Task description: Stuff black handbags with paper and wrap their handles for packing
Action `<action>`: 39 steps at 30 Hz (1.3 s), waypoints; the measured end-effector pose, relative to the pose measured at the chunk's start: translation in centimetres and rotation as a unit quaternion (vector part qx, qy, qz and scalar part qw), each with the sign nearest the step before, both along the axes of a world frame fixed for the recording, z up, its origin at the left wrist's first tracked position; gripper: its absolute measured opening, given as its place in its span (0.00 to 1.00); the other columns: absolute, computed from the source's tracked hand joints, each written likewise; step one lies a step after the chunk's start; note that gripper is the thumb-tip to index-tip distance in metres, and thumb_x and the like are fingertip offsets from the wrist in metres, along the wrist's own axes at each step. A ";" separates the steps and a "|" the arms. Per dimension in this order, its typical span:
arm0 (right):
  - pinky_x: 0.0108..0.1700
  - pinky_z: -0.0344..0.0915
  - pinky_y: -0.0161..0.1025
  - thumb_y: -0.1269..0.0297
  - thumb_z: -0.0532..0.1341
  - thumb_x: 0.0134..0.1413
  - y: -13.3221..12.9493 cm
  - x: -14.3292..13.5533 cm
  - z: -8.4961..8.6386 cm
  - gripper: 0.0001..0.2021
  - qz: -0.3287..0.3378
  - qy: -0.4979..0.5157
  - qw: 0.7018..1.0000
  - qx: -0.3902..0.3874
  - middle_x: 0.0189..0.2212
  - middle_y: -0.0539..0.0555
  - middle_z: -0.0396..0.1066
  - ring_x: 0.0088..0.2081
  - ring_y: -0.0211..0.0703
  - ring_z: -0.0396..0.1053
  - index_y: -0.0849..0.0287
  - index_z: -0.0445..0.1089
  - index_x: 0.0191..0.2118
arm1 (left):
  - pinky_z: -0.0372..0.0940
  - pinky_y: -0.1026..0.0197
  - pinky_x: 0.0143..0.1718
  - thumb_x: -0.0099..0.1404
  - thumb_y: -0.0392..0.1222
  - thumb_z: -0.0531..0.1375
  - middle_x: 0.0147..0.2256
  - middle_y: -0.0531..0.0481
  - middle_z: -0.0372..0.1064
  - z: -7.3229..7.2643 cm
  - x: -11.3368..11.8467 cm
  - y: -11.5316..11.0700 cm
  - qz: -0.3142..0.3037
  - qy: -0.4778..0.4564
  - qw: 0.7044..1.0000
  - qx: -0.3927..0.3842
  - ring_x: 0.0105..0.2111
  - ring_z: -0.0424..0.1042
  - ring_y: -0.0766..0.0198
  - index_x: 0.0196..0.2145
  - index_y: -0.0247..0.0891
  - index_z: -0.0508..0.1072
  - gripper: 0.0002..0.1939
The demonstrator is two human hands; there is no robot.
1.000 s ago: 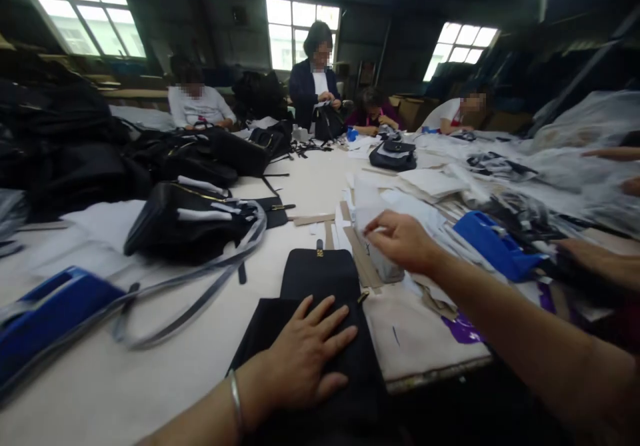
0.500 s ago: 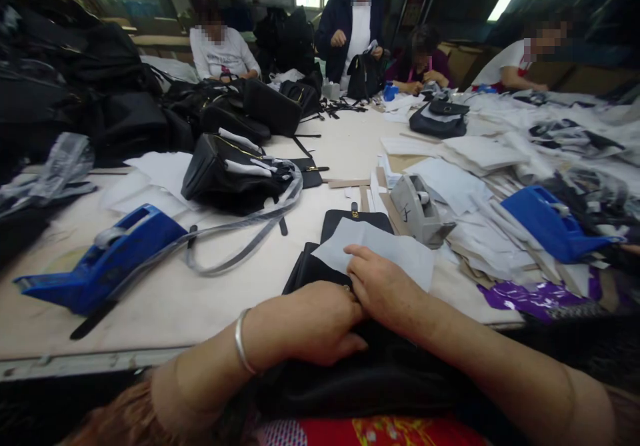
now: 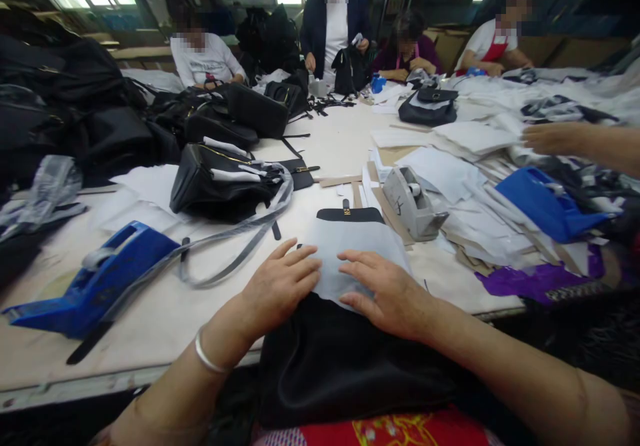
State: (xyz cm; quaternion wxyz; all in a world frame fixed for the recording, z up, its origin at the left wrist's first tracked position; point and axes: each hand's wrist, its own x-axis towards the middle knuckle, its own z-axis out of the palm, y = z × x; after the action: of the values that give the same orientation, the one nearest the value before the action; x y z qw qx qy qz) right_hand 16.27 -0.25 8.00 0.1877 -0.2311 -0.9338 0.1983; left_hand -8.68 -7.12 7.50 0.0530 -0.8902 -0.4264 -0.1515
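A black leather bag [image 3: 330, 359] lies flat at the table's near edge, its flap with a small gold clasp [image 3: 345, 211] pointing away from me. A thin white sheet of paper [image 3: 357, 249] covers the flap. My left hand [image 3: 280, 286] rests palm down on the sheet's left edge, fingers spread, a silver bangle on the wrist. My right hand [image 3: 387, 293] lies flat on the sheet's lower right part. Neither hand grips anything.
A grey tape dispenser [image 3: 413, 203] stands just right of the bag, a blue one [image 3: 90, 279] at the left, another blue one [image 3: 545, 203] at the right. A black handbag [image 3: 220, 183] with wrapped straps sits beyond. Another person's hand [image 3: 550, 138] reaches in from the right. Several people work at the far end.
My right hand brought a white sheet from the pile onto the bag flap. Both hands moved from bunched together to lying flat on the sheet. The camera tilted downward.
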 end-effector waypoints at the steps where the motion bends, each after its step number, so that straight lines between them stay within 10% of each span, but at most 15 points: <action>1: 0.62 0.63 0.56 0.55 0.61 0.62 0.6 0.3 -0.1 0.20 0.001 -0.002 1.000 0.010 0.60 0.64 0.66 0.61 0.56 0.64 0.60 0.71 0.55 | 0.50 0.42 0.66 0.72 0.32 0.52 0.50 0.46 0.75 0.2 0.1 -0.3 -0.001 0.008 1.000 -0.005 0.60 0.64 0.53 0.44 0.37 0.76 0.13; 9: 0.63 0.51 0.67 0.46 0.58 0.63 3.4 -0.2 -2.2 0.29 0.030 -0.172 0.984 0.032 0.67 0.64 0.55 0.67 0.69 0.52 0.55 0.64 0.64 | 0.54 0.37 0.63 0.67 0.30 0.54 0.52 0.44 0.73 1.5 1.3 -2.3 0.079 0.072 0.976 -0.190 0.57 0.67 0.50 0.43 0.38 0.76 0.13; 13: 0.63 0.49 0.66 0.42 0.57 0.62 3.5 -0.2 -3.1 0.32 0.045 -0.184 0.982 0.026 0.68 0.64 0.54 0.66 0.68 0.53 0.52 0.61 0.66 | 0.56 0.38 0.62 0.65 0.45 0.62 0.50 0.43 0.73 6.1 2.2 -2.2 0.068 0.039 0.962 -0.262 0.54 0.70 0.49 0.49 0.42 0.75 0.15; 17: 0.64 0.49 0.65 0.43 0.60 0.59 3.8 -0.3 -3.5 0.35 0.058 -0.165 0.985 0.015 0.66 0.64 0.58 0.66 0.67 0.54 0.55 0.60 0.67 | 0.59 0.51 0.63 0.66 0.55 0.62 0.57 0.44 0.69 9.8 4.4 1.7 -0.067 -0.053 0.959 -0.269 0.58 0.67 0.53 0.59 0.43 0.68 0.27; 22: 0.65 0.52 0.57 0.51 0.65 0.57 4.0 -0.4 -3.3 0.23 0.081 -0.112 0.990 0.004 0.59 0.58 0.68 0.63 0.60 0.58 0.52 0.73 0.56 | 0.59 0.52 0.62 0.72 0.52 0.55 0.60 0.34 0.64 3.2 6.3 7.6 -0.140 -0.102 0.958 -0.229 0.61 0.63 0.51 0.62 0.30 0.63 0.29; 27: 0.65 0.45 0.66 0.43 0.63 0.57 3.5 1.1 -3.3 0.30 0.064 -0.179 0.982 0.007 0.61 0.65 0.65 0.65 0.64 0.55 0.56 0.69 0.60 | 0.51 0.40 0.66 0.70 0.59 0.54 0.69 0.33 0.48 -4.3 5.2 6.7 -0.047 -0.072 0.974 -0.209 0.68 0.51 0.46 0.70 0.37 0.50 0.38; 39: 0.65 0.51 0.65 0.44 0.59 0.62 3.0 5.8 -3.1 0.31 0.020 -0.133 0.991 0.023 0.64 0.65 0.60 0.66 0.66 0.55 0.56 0.63 0.65 | 0.50 0.37 0.65 0.70 0.59 0.54 0.70 0.40 0.45 -4.8 5.5 5.9 -0.025 0.006 0.983 -0.184 0.69 0.47 0.44 0.72 0.46 0.43 0.40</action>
State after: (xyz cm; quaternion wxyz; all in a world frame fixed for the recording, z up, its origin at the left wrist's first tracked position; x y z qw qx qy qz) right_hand 22.05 2.77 4.87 0.0628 -0.2326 -0.9593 0.1476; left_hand -3.15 -1.22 2.72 -0.1126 -0.8960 -0.4244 -0.0664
